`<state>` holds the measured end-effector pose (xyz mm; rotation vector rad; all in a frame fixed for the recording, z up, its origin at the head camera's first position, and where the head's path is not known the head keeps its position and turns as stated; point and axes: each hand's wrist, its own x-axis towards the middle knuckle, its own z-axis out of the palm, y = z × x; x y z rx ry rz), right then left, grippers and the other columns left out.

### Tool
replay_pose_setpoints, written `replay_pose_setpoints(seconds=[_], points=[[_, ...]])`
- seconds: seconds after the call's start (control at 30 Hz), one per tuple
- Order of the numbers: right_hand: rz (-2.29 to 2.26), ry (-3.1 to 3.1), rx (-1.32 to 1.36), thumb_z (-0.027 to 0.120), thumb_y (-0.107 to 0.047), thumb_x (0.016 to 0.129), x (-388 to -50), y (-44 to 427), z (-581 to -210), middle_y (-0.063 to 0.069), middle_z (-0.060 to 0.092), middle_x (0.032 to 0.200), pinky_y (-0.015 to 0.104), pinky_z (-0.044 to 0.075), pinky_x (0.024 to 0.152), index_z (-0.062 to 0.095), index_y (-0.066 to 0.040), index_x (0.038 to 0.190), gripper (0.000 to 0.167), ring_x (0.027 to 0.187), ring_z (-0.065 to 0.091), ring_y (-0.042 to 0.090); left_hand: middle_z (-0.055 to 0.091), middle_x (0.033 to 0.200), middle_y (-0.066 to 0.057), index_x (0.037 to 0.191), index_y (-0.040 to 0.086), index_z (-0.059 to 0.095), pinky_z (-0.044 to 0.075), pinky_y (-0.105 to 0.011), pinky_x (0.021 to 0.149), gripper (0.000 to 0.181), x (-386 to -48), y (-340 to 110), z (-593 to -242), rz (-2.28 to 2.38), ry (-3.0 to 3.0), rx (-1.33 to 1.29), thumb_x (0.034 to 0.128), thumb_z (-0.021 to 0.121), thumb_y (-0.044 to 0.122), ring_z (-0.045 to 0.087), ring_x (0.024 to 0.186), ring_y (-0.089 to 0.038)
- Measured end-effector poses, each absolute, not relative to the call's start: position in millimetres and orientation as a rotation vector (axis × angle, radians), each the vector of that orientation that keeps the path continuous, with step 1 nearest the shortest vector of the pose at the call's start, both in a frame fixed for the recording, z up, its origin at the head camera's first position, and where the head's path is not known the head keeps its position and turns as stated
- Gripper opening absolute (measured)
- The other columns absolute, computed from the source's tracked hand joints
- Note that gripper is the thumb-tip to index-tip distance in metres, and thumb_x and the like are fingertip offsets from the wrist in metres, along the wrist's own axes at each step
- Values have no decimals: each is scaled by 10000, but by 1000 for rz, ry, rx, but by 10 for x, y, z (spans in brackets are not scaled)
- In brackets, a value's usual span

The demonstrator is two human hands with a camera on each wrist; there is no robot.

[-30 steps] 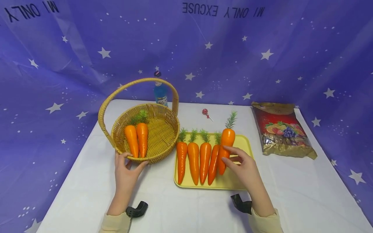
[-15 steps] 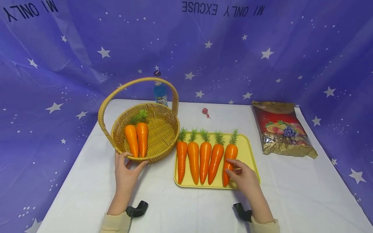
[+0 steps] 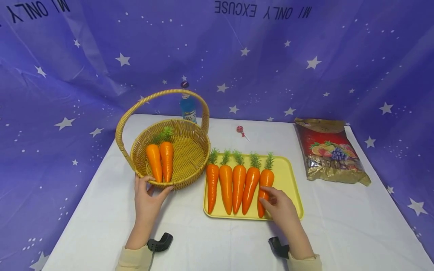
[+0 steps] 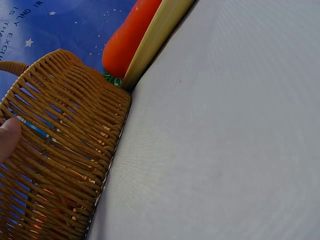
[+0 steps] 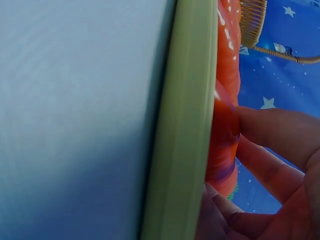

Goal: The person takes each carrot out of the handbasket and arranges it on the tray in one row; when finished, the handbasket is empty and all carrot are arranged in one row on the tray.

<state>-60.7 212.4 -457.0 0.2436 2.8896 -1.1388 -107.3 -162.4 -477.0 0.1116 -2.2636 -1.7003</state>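
In the head view my left hand [image 3: 147, 197] grips the near rim of a round wicker basket [image 3: 190, 178] with a tall handle. Two orange carrots [image 3: 167, 160] with green tops lie inside it. The left wrist view shows my thumb [image 4: 9, 137] against the woven wall. On a yellow tray [image 3: 285, 173] several carrots [image 3: 239, 188] lie side by side, tops pointing away from me. My right hand [image 3: 279, 205] pinches the rightmost carrot [image 3: 266, 178] between thumb and fingers. In the right wrist view that carrot [image 5: 224, 130] is partly hidden by the tray's edge.
A blue bottle [image 3: 188, 107] stands behind the basket. A red lollipop [image 3: 240, 130] lies beyond the tray. At the right, a red and gold bag [image 3: 330, 150] lies on the white tabletop [image 3: 356, 222]. A purple starry cloth [image 3: 271, 75] hangs behind.
My right hand has brought the rightmost carrot down and nearer onto the tray, then slid it slightly left towards the others. The left hand and the basket have stayed in place.
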Motion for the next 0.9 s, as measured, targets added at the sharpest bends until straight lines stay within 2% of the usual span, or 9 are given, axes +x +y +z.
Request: replay_pose_setpoints(seconds=[0.1, 0.23, 0.5, 0.6, 0.73, 0.9], points=[[-1065, 2930, 227, 720, -200, 875, -613, 2107, -4581, 53, 607, 957, 340, 508, 677, 645, -148, 1239, 375, 841, 592, 202, 96, 1558, -161, 1081, -50, 428, 403, -383, 1025, 569, -1066, -1612, -4723, -1700, -2274, 121, 695, 845, -20, 209, 1392, -328], [-1003, 2958, 218, 718, -207, 875, -611, 2088, -4578, 65, 603, 962, 328, 506, 637, 640, -142, 1238, 376, 817, 598, 203, 82, 1570, -135, 1081, -25, 433, 396, -464, 1015, 572, -1083, -1622, -4774, -1685, -2274, 118, 697, 854, 17, 210, 1397, -310], [-954, 2956, 230, 702, -265, 892, -600, 2080, -4561, 63, 609, 992, 324, 511, 641, 599, -175, 1299, 430, 819, 600, 196, 134, 1554, -117, 1079, 2, 437, 406, -457, 1013, 588, -1105, -1635, -4858, -1650, -2261, 80, 691, 872, 80, 234, 1386, -289], [-946, 2945, 224, 688, -300, 900, -600, 2083, -4539, 74, 619, 1052, 325, 512, 653, 549, -192, 1357, 490, 838, 599, 197, 76, 1577, -111, 1082, 11, 439, 396, -462, 1022, 588, -1107, -1635, -4856, -1653, -2264, 89, 691, 873, 77, 203, 1403, -292], [-909, 2944, 193, 666, -334, 912, -599, 2109, -4487, 99, 629, 1114, 355, 515, 664, 489, -181, 1409, 550, 869, 611, 207, 39, 1586, -106, 1086, 17, 440, 387, -473, 1032, 587, -1106, -1636, -4853, -1662, -2267, 102, 692, 872, 70, 180, 1413, -291], [-875, 2943, 168, 644, -356, 925, -606, 2148, -4432, 111, 648, 1118, 420, 525, 718, 444, -149, 1428, 580, 932, 623, 243, 63, 1578, -111, 1085, 12, 437, 383, -479, 1034, 583, -1096, -1644, -4865, -1658, -2273, 109, 699, 869, 82, 194, 1404, -291]])
